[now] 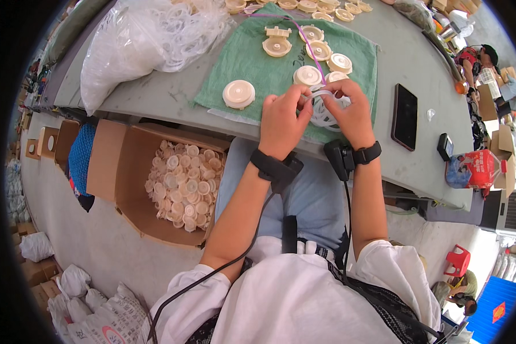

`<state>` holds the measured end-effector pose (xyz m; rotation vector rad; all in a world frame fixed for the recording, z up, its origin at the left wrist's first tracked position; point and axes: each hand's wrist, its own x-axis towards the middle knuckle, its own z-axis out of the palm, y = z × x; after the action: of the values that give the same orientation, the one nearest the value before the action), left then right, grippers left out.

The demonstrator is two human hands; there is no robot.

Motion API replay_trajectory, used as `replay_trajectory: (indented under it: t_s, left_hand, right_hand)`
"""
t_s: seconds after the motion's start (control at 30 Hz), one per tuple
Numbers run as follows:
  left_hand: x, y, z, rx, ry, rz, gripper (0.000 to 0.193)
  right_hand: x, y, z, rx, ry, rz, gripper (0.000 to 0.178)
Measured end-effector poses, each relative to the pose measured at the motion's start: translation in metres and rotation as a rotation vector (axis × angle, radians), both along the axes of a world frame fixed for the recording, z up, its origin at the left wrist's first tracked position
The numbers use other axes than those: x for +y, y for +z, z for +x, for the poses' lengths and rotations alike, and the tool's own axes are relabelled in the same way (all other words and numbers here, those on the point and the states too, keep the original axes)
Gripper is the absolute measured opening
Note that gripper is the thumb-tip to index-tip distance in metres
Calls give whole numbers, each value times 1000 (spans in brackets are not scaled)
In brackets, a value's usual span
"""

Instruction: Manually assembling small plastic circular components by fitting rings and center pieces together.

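Note:
Between them, my left hand [286, 119] and my right hand [350, 112] pinch a translucent white ring [322, 93] above the front edge of the table. Fingers of both hands are closed on its rim. Under and beside my right hand lie more clear rings [325, 118] on a green cloth [229, 69]. Just beyond my hands sit several cream round plastic parts [308, 75]. One round cream cap [238, 94] lies apart, left of my left hand. Past my fingertips a purple strand [311, 49] runs over the cloth.
A plastic bag of clear rings [149, 43] stands at the table's left. A black phone [404, 117] and a red-labelled bottle [473, 169] are to the right. Below the table edge, a cardboard box [133, 166] holds many small plastic parts. Cables hang from both wrists.

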<state>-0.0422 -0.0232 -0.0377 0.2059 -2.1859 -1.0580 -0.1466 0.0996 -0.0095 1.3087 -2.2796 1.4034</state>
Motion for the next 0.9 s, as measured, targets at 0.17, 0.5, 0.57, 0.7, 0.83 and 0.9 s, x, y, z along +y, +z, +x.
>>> replay_trajectory:
  t_s: [0.17,0.5,0.57,0.7,0.83,0.9]
  left_hand:
    - [-5,3,-1,78,47,57,18]
    - [28,140,95,495,-908,649,34]
    - [20,126,97,462,-903,659,35]
    - [22,129,97,456,-925,686,36]
    - [47,117,79,557,-981,776,38]
    - [61,108,67,624,-1006,831,38]
  right_hand:
    - [1,0,1,-511,21,-84,18]
    - [8,2,0,-670,-9,-233,25]
    - [8,-2,-3,-658,-8,-248,26]
    - [10,1,-6,-605,-16,-225,28]
    - [3,2,-1,-560,-26,-202,27]
    - [0,-2,1,-592,-2,-226,27]
